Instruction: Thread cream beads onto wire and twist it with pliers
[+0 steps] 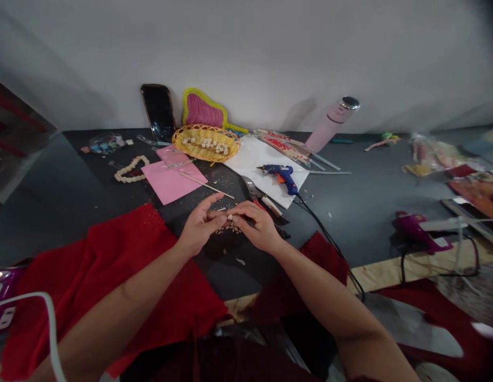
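My left hand [199, 227] and my right hand [257, 225] meet over the dark table, fingertips close together. Between them is a small whitish piece [229, 217], pinched by thumb and fingers; its exact kind is too small to make out. My left index finger points up and away from it. Under the fingers lies a scatter of short cut pale bits [234, 228]. Just beyond my right hand rest a cutter with a red handle [252, 188] and a short pale stick [271, 206]. A thin pale stick [209, 185] lies partly across pink paper [173, 183].
A blue glue gun [284, 176] lies on white paper [246, 154], its cord running right. Behind are a yellow basket [186, 151] holding white clusters, a phone [158, 112] and a pink flask [329, 127]. A heart-shaped frame [121, 175] and red cloth [127, 249] lie left.
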The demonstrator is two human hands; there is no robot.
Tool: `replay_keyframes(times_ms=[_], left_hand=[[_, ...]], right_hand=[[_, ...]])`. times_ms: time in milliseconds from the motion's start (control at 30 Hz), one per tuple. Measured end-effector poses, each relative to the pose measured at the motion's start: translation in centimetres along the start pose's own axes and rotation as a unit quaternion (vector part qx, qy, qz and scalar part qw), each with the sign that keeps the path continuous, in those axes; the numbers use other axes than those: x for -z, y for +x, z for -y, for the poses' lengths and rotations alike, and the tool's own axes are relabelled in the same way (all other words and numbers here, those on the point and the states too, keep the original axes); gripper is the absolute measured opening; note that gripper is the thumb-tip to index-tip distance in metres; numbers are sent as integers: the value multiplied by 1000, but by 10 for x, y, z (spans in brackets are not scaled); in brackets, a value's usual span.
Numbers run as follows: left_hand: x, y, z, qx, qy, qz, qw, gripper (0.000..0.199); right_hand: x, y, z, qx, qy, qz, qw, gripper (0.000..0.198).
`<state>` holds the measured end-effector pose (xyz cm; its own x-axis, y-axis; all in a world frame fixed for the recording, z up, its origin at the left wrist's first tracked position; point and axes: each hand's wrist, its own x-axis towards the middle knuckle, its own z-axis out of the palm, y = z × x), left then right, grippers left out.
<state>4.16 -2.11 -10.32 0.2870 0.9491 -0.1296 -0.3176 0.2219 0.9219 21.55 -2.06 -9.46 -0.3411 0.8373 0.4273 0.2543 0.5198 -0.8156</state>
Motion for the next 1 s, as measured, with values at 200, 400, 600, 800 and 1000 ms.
replay_keyframes(times_ms=[200, 400, 600, 800, 1000], left_hand=[[-2, 1, 0, -1, 2, -12, 1000, 66], [-2, 1, -2, 0, -8, -11, 1000, 62], [-4, 1, -6, 21, -63, -23, 998, 63], [-4, 1, -7, 34, -84, -27, 996, 60], [-4, 1, -6, 31, -81, -28, 996, 60]], right_hand=[[0, -1, 0, 1, -10, 3, 1000, 17], [-1, -2, -1, 10, -10, -2, 1000, 23], [0, -4, -1, 31, -42, -17, 998, 20], [0, -3, 2, 61, -76, -47, 994, 15], [1, -2, 0, 53, -90, -26, 994, 16]])
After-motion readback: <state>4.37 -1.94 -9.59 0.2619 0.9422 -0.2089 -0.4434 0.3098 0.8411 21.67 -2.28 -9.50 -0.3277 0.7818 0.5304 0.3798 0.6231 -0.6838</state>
